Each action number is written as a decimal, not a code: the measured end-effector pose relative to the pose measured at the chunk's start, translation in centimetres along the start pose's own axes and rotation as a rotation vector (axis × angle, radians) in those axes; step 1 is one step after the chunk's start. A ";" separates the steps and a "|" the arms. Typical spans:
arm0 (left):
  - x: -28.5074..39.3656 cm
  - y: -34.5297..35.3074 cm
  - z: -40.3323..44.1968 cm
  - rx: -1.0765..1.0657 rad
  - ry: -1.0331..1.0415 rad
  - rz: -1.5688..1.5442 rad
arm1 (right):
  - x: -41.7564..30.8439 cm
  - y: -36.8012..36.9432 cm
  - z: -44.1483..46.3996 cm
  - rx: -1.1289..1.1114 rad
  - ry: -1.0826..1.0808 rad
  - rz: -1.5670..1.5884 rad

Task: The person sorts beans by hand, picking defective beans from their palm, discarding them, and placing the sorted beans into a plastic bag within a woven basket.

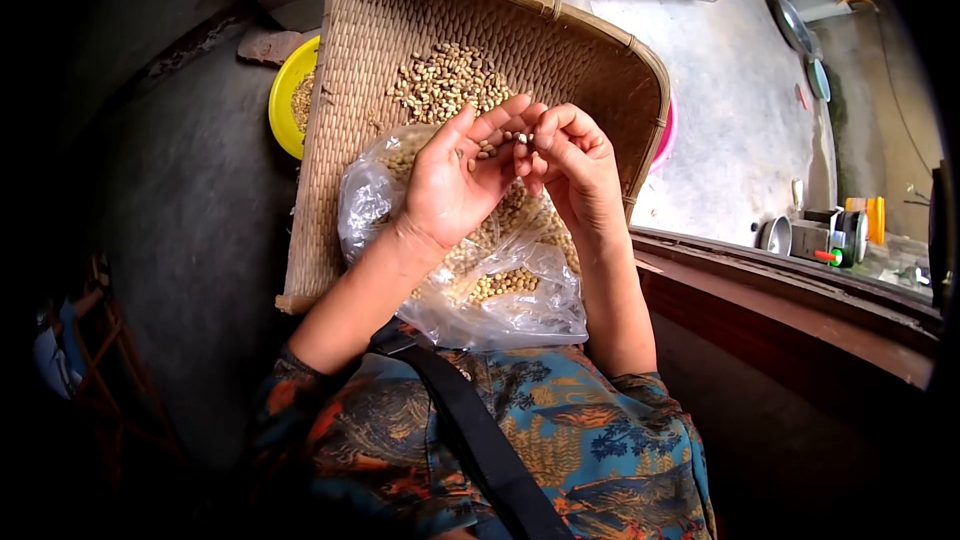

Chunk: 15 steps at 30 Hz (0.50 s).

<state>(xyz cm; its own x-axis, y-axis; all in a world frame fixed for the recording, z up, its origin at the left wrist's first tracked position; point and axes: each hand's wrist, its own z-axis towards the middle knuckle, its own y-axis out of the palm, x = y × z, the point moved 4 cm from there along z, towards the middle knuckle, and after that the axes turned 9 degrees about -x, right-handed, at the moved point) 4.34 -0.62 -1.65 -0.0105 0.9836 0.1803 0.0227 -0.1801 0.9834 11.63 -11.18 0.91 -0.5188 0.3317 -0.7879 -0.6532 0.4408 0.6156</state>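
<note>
My left hand (455,180) is turned palm up and cupped, with several brown and tan beans (487,151) lying on its fingers. Close against it, my right hand (578,155) is closed in a pinch on a small pale-and-dark bean (525,138), partly hidden by the fingertips. Below both hands, a clear plastic bag (370,195) full of tan beans rests in a woven bamboo winnowing basket (355,50). Farther up the basket lies a loose pile of mottled beans (450,80).
A yellow basin (285,105) with small pale pieces stands left of the basket. Part of a pink basin (664,135) shows at its right. A wooden sill (790,305) runs along the right side. Beyond it are a metal bowl (776,235) and other items.
</note>
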 end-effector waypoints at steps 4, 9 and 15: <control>0.0 -0.6 0.0 -0.115 0.003 -0.027 | 0.2 0.1 0.0 -0.021 -0.021 -0.002; -0.2 -0.5 -0.2 -0.003 0.014 0.043 | 0.6 -0.2 0.0 -0.004 -0.029 -0.010; -0.3 -1.1 -0.2 -0.114 -0.026 -0.121 | 0.3 0.3 0.0 0.052 -0.052 -0.202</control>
<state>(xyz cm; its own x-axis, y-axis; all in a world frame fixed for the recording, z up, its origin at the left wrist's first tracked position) 4.08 -0.67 -2.78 0.0196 0.9979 0.0617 -0.0910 -0.0597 0.9941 11.25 -10.95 0.86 -0.3502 0.2742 -0.8957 -0.7108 0.5449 0.4447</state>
